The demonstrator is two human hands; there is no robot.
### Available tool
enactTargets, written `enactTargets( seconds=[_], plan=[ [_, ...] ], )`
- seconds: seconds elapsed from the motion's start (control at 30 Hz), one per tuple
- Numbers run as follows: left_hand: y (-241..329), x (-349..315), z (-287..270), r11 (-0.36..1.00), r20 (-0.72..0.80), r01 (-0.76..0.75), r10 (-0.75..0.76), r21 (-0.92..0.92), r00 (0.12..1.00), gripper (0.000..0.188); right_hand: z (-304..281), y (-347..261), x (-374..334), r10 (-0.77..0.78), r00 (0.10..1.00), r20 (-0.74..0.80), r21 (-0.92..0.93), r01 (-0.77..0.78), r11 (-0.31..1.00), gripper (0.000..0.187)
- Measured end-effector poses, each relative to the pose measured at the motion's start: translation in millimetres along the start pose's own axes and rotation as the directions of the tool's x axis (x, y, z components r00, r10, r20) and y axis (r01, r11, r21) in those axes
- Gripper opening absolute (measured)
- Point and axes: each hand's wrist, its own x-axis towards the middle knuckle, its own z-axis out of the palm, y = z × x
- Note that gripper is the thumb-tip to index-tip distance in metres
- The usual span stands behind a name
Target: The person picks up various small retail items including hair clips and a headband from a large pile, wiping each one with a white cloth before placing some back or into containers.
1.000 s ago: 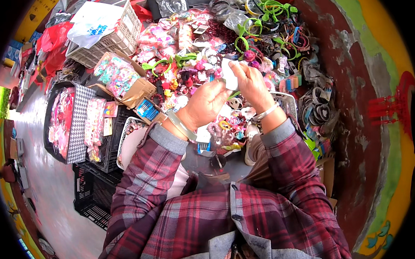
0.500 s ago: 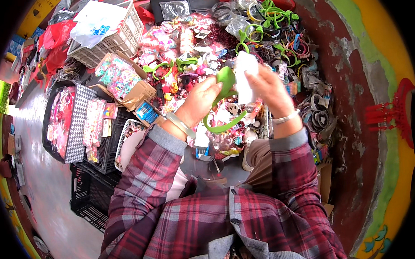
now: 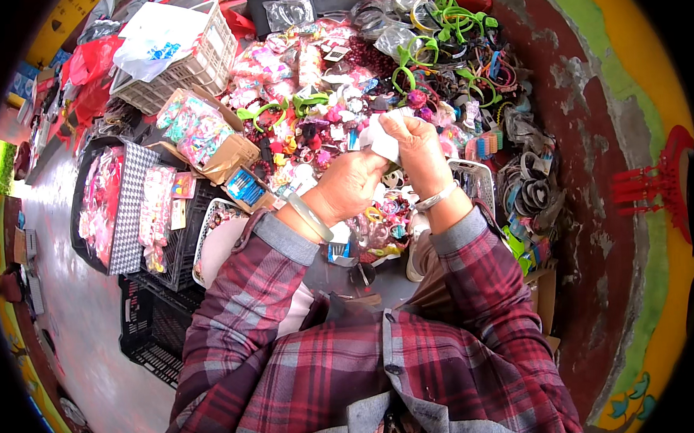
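Note:
My right hand (image 3: 419, 155) is closed on a crumpled white tissue or cloth (image 3: 382, 141), thumb pressed over its top. My left hand (image 3: 347, 187) is curled shut right beside it, its fingers against the lower part of the white piece. A thin bit of green shows between the hands; the rest of whatever it belongs to is hidden behind them. Below and beyond both hands spreads a pile of small hair accessories (image 3: 313, 144) in pink, red, yellow and white. Several green headbands (image 3: 268, 117) lie on that pile.
To the left stand a houndstooth-sided bin (image 3: 133, 206), a cardboard box of colourful packets (image 3: 240, 153) and a black crate (image 3: 146, 326). A pale plastic crate (image 3: 216, 63) is at the far left. Black hair bands (image 3: 533, 193) lie at right, near the painted wall (image 3: 597, 267).
My hands have come together around the white piece, the right one moving left and down. The green headband held in my left hand is now almost wholly out of sight.

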Motion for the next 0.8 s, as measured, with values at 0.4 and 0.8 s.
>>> enactTargets(
  seconds=[0.4, 0.8],
  plan=[
    [3, 7, -14, 0.36, 0.078, 0.147, -0.198, -0.921, 0.977, 0.034, -58, -45, 7, -0.142, 0.99, -0.011, 0.092, 0.143, 0.985, 0.036],
    [1, -3, -8, 0.61, 0.05, 0.162, -0.196, -0.775, 0.979, 0.025, 7, -12, -12, -0.248, 0.968, 0.048, -0.375, 0.248, 0.894, 0.028]
  ],
)
